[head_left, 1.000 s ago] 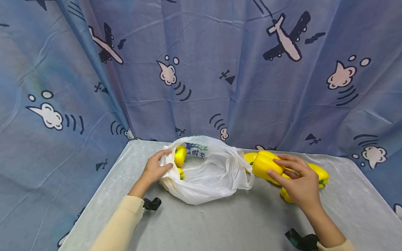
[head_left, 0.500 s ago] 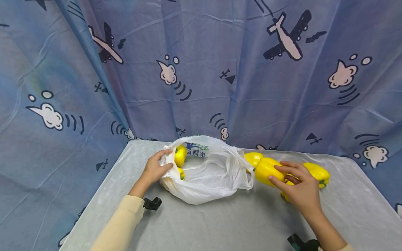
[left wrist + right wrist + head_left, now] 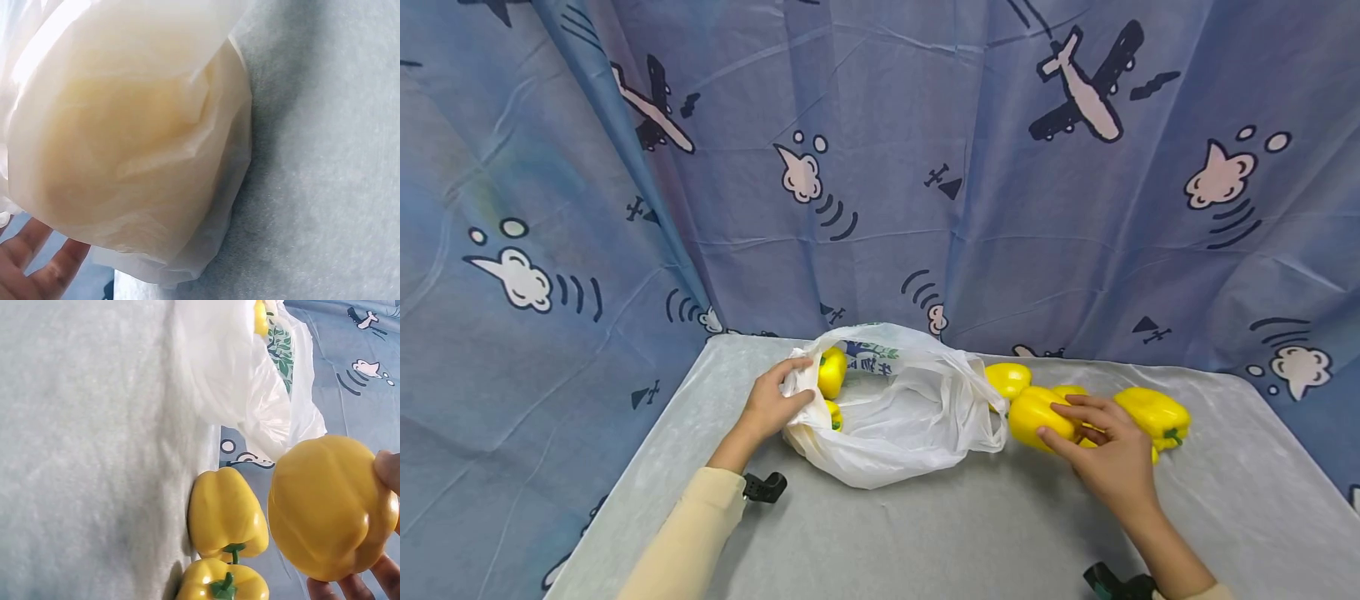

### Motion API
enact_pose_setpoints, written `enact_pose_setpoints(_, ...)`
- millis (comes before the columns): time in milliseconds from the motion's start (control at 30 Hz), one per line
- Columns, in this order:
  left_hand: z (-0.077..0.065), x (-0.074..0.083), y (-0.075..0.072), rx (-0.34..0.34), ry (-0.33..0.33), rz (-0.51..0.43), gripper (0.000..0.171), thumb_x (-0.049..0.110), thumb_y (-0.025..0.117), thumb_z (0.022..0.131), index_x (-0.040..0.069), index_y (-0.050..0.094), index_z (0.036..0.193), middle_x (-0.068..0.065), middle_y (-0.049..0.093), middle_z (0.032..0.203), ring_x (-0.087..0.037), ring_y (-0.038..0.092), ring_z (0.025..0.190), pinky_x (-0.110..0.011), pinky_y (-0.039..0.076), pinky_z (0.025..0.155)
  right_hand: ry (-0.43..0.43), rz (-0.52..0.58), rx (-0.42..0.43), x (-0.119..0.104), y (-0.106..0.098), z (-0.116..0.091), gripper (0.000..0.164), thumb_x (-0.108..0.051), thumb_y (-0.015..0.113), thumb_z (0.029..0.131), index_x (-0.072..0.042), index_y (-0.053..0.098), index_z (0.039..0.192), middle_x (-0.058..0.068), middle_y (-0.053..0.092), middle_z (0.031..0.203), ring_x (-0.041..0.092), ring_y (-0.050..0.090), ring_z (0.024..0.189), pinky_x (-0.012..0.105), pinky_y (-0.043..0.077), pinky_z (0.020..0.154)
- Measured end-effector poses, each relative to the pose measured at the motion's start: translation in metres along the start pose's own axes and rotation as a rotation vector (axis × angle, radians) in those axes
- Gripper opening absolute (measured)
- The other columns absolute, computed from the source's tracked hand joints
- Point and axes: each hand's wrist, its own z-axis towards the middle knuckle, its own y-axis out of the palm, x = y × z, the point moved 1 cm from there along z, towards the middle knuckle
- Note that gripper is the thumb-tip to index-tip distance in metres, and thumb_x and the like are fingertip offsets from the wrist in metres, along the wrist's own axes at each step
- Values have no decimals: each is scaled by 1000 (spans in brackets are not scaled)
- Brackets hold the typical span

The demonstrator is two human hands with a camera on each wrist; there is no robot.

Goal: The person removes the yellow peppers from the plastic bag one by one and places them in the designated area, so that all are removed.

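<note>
A white plastic bag [image 3: 917, 417] lies on its side with its mouth spread wide. My left hand [image 3: 769, 402] grips the left rim of its mouth. Two yellow bell peppers [image 3: 831, 372] show inside, by that hand; in the left wrist view a yellowish bulge shows through the bag [image 3: 137, 144]. Just right of the bag, my right hand [image 3: 1108, 446] holds another yellow bell pepper [image 3: 331, 506] between thumb and fingers. Behind and beside this hand are several loose yellow peppers [image 3: 1152, 412], partly hidden by it.
A pale grey cloth covers the table [image 3: 910, 542]. One loose pepper [image 3: 1009, 379] sits close against the bag's right side. Behind the table hangs a blue curtain [image 3: 880, 192] printed with planes and clouds. A black wrist device [image 3: 765, 487] is on the left wrist.
My right hand has lowered slightly with the pepper, nearer the table, then shifted a little left. The left hand and the bag stay where they were.
</note>
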Motion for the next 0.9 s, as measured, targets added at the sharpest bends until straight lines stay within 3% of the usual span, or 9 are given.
enact_pose_setpoints(333,0,0,0,7,0,5,49,13,70,80,15,61,128,-12,54,140,-33,45,135,-50,35,113,-54,-41,-24,7,6,-3,35,-7,87,64,-3,76,97,8,67,107,-10,52,74,1,45,68)
enact_pose_setpoints(667,-2,2,0,10,6,10,49,13,70,79,15,61,127,-12,56,139,-33,46,134,-50,36,112,-104,-98,-30,12,17,-5,36,-10,89,62,-5,76,95,9,67,106,-9,49,77,2,42,67)
enact_pose_setpoints(900,0,1,0,6,6,18,49,14,69,79,15,61,128,-11,55,139,-33,46,134,-51,35,113,-153,-106,-26,16,23,-7,37,-7,89,58,-4,76,93,12,69,104,0,50,73,9,42,62)
